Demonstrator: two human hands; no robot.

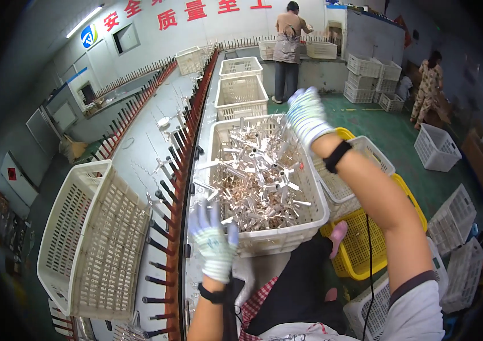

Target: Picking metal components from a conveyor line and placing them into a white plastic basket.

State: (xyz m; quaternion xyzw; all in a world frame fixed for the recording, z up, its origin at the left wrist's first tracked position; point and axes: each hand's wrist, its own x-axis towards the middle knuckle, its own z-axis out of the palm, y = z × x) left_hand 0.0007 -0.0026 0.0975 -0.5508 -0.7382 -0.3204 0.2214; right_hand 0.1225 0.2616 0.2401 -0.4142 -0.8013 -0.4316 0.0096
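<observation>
A large white plastic basket [309, 224] stands in front of me, filled with a tangled heap of shiny metal pieces [253, 170], some tube-like and flat, with thin copper-coloured bits among them. My left hand [213, 238], in a white striped glove with lavender fingertips, is open beside the basket's near left corner, thumb apart from the fingers. No object shows in it. My right hand [308, 116], gloved alike, reaches to the basket's far right corner with its fingers stretched away from me. Nothing shows in it; whether it touches the rim is hard to tell.
Left of the basket runs a long grey bench [150, 136] edged with a red-brown rail of dark pegs [167, 250]. An empty-looking white basket [102, 244] sits on it. Yellow baskets [361, 244] and white ones stand to the right. Two people [288, 45] are farther off.
</observation>
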